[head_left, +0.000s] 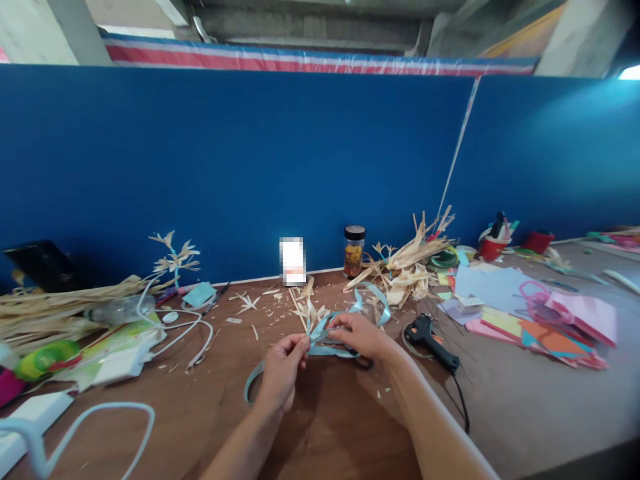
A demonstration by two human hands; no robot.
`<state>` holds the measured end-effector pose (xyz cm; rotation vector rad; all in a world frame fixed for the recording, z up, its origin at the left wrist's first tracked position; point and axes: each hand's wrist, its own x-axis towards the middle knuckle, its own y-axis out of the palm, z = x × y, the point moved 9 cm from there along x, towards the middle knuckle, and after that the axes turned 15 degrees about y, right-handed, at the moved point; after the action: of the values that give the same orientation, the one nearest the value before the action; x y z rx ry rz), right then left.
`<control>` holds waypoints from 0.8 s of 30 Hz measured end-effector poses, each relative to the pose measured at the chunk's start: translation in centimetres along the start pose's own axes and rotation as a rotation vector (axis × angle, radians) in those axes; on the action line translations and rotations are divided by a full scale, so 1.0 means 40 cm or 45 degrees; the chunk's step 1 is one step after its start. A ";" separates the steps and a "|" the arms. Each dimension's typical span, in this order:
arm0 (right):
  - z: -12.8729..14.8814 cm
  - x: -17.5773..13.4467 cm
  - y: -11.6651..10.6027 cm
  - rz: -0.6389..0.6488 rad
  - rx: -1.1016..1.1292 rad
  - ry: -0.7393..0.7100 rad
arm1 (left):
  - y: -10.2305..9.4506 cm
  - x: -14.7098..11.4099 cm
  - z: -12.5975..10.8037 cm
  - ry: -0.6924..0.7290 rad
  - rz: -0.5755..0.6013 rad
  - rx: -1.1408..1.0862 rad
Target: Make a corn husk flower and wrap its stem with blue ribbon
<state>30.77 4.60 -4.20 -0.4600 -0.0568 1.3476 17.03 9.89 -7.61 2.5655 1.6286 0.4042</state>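
A light blue ribbon (327, 350) runs between my two hands over the brown table (330, 433). My left hand (285, 367) is closed, its thumb and forefinger pinching the ribbon at the base of a corn husk flower (309, 313). The pale husk petals fan out just beyond my fingertips. My right hand (363, 337) is also closed, gripping a loop of the same ribbon to the right of the flower. One ribbon tail curls on the table left of my left hand, and another loop stands behind my right hand. Dark handles, perhaps scissors, show partly under the right hand.
A black glue gun (431, 340) lies to the right with its cord. Behind stand a black-lidded jar (354, 252) and a pile of dried husks (410, 267). Coloured paper (500, 297) covers the right side. White cable (200, 327) and a plastic bottle (123, 310) lie left. A blue partition (240, 167) closes the back.
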 end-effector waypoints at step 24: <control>0.034 0.003 0.051 -0.139 0.863 -0.094 | 0.007 -0.023 -0.004 -0.058 -0.110 -0.166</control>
<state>28.51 5.41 -3.70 0.1636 0.3034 1.1897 16.85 8.92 -7.58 2.3840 1.6332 0.4262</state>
